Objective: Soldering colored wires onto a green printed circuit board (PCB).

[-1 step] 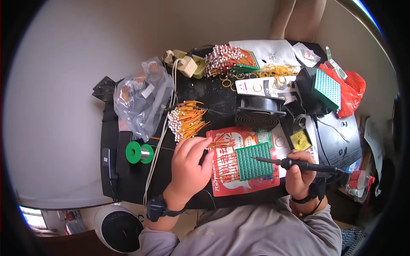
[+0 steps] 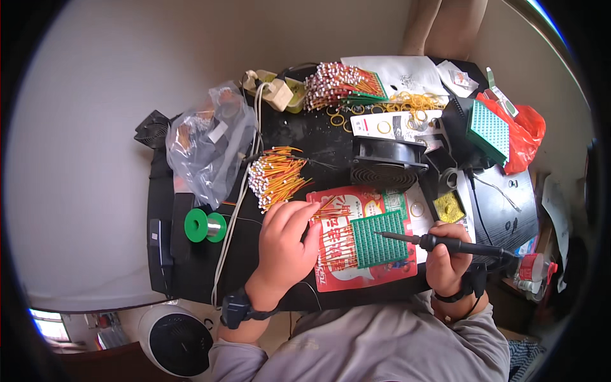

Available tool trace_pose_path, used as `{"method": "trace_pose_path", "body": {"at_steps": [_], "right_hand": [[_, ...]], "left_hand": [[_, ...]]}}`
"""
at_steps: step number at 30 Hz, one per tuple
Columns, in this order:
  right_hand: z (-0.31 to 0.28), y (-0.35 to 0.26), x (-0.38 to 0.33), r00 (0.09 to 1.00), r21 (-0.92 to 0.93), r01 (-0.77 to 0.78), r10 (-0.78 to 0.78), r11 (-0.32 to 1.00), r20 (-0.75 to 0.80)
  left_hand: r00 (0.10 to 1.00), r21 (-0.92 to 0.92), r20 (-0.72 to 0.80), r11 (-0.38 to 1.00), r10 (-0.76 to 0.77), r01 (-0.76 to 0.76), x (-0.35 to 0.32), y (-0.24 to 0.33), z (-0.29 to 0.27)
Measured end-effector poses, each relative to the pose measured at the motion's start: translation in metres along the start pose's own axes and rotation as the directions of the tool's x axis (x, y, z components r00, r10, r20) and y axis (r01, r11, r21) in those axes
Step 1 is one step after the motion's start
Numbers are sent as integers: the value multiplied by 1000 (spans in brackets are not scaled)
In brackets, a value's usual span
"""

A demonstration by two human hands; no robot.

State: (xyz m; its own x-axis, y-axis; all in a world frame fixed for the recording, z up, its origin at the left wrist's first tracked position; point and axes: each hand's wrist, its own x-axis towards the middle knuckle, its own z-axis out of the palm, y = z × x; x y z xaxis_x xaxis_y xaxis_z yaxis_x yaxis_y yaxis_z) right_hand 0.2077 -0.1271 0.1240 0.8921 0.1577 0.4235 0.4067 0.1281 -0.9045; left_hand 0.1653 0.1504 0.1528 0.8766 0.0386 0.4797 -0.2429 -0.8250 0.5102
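A green perforated circuit board (image 2: pixel 380 239) lies on a red printed sheet (image 2: pixel 331 280). Thin red-orange wires (image 2: pixel 337 245) run out from its left edge. In my right hand (image 2: pixel 445 264) is a black soldering iron (image 2: pixel 455 245), gripped like a pen, its tip pointing left over the board. Whether the tip touches the board cannot be made out. My left hand (image 2: pixel 283 248) is bent at the wires' outer ends, with a gap between thumb and forefinger; I see nothing held there. Beyond it lies a pile of orange wires with white ends (image 2: pixel 277 177).
A green solder spool (image 2: pixel 198 225) stands at left beside a white cable and a clear plastic bag (image 2: pixel 210 146). Behind the board is a black fan (image 2: pixel 388 162). A yellow sponge (image 2: pixel 449 207) and iron stand are at right, near stacked boards (image 2: pixel 489 132) and a red bag (image 2: pixel 528 137).
The view has shifted very slightly. Both hands, the soldering iron and the board keep nearly the same places relative to one another.
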Motion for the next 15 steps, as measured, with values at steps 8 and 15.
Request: {"method": "trace_pose_path", "body": {"at_steps": [8,15], "right_hand": [[-4,7,-4,995,-95,83,-77,992,67],[-3,11,4,990,-98,92,-80,991,119]], "left_hand": [[992,66,117,997,-53,46,-7,-28,32],[988,-63,147,996,-54,63,-10,-44,45]]}}
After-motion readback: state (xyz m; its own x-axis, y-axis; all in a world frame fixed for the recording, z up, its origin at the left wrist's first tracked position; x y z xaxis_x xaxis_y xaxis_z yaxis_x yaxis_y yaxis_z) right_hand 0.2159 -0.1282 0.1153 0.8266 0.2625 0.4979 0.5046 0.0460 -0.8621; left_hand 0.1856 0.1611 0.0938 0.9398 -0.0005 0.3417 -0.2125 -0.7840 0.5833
